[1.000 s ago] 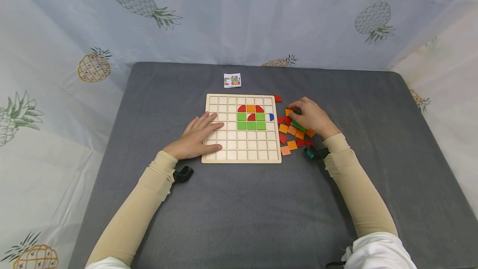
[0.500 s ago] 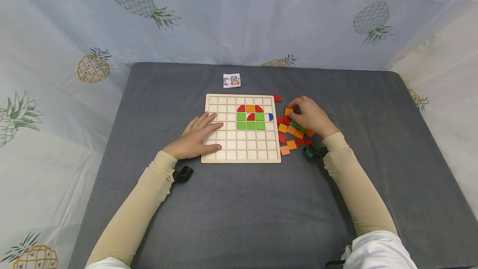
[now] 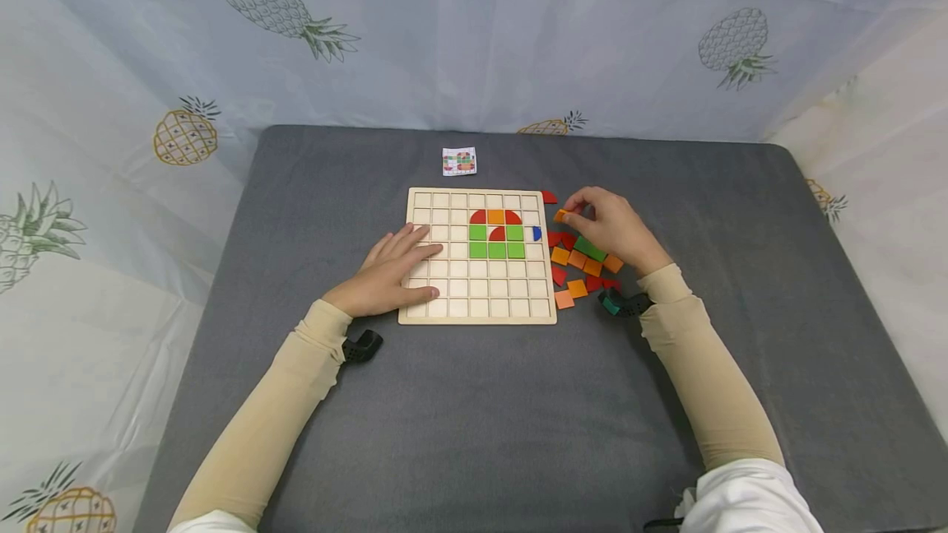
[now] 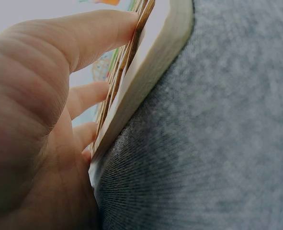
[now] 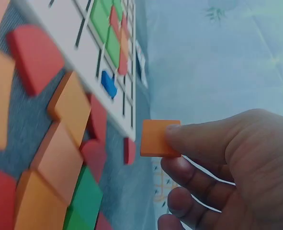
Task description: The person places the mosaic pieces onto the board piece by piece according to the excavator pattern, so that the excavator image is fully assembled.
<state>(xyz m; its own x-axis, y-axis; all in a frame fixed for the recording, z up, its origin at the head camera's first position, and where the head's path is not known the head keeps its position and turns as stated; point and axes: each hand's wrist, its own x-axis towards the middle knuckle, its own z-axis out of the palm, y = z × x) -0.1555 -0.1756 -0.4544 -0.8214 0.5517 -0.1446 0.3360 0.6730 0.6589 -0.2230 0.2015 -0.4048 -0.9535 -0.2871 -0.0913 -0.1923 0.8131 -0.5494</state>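
Note:
My left hand (image 3: 385, 274) rests with spread, straight fingers on the left side of a wooden grid board (image 3: 459, 288). Between thumb and fingertips, my right hand (image 3: 613, 227) pinches an orange square tile (image 5: 154, 139) in the air, just off the board's right edge. Set in the grid are green square tiles (image 3: 497, 250), red quarter-round tiles, an orange square and a small blue tile (image 3: 536, 233). Below the right hand lies a loose pile of orange, red and green tiles, among them a green tile (image 3: 589, 247).
A small printed card (image 3: 459, 161) with a coloured pattern lies behind the board. One red tile (image 3: 549, 197) sits by the board's upper right corner. The grey tabletop (image 3: 474, 418) ends at a pineapple-print curtain (image 3: 474, 39) behind it.
My right hand has lifted the orange square tile off the pile and shifted slightly left toward the board. The left hand stays where it was.

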